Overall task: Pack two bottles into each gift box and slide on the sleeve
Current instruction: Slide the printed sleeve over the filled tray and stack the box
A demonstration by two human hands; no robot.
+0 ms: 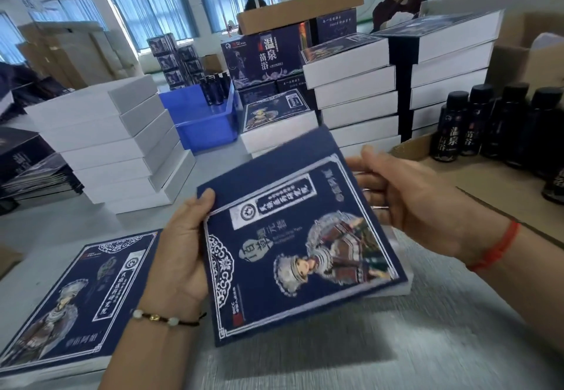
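Observation:
I hold a navy printed sleeve [293,237] tilted above the grey table, with a white box edge [396,287] showing at its lower right. My left hand [183,252] grips the sleeve's left edge, thumb on top. My right hand [406,194] holds its far right side, fingers curled behind it. A sleeved gift box [70,304] lies flat at the lower left. Dark bottles [488,124] with black caps stand on cardboard at the right.
A stack of plain white boxes [113,142] rises at the left, and taller stacks of sleeved boxes [396,84] at the back right. A blue plastic bin [201,114] with bottles sits behind the table. Flat sleeves [27,163] lie at the far left. People work behind the cartons.

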